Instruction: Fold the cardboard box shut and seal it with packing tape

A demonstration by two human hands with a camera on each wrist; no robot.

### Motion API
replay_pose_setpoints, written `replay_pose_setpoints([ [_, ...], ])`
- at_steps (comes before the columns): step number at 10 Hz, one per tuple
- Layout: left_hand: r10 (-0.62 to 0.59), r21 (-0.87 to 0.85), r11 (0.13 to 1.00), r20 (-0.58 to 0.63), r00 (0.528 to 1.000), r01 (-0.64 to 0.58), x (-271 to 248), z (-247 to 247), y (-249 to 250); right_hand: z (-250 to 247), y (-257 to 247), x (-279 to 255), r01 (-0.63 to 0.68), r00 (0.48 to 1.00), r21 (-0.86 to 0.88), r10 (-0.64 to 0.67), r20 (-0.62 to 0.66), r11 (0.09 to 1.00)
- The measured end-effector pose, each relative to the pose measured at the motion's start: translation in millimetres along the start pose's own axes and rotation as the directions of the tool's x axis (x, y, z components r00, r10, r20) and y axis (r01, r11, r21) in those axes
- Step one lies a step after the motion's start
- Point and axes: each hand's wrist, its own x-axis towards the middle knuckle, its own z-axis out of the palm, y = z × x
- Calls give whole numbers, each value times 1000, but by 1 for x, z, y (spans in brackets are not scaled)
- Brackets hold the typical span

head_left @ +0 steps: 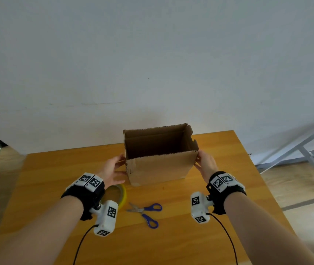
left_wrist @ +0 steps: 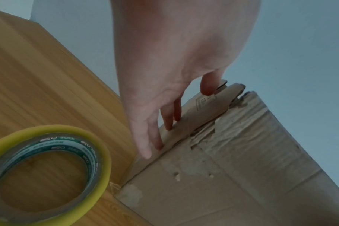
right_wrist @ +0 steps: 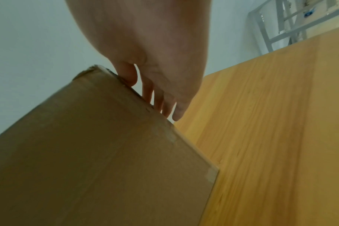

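Cardboard box (head_left: 160,165) upright, top open, on wooden table (head_left: 228,188); left hand (head_left: 112,172) and right hand (head_left: 206,163) flat against its sides, fingers straight, gripping nothing; tape roll (left_wrist: 48,168) beside left wrist.

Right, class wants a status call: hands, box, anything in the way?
Left hand and right hand flat against the cardboard box sides, fingers straight. Box open-topped, flaps not folded. Tape roll and scissors lie near side, clear of box.

Brown box (head_left: 160,167), blue-handled scissors (head_left: 146,213)
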Motion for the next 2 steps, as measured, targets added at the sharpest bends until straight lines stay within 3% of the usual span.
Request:
replay_pose_setpoints([
  [2,58,150,988,-86,995,-45,0,-5,-4,-8,1,-18,47,992,-131,-62,-110,990],
])
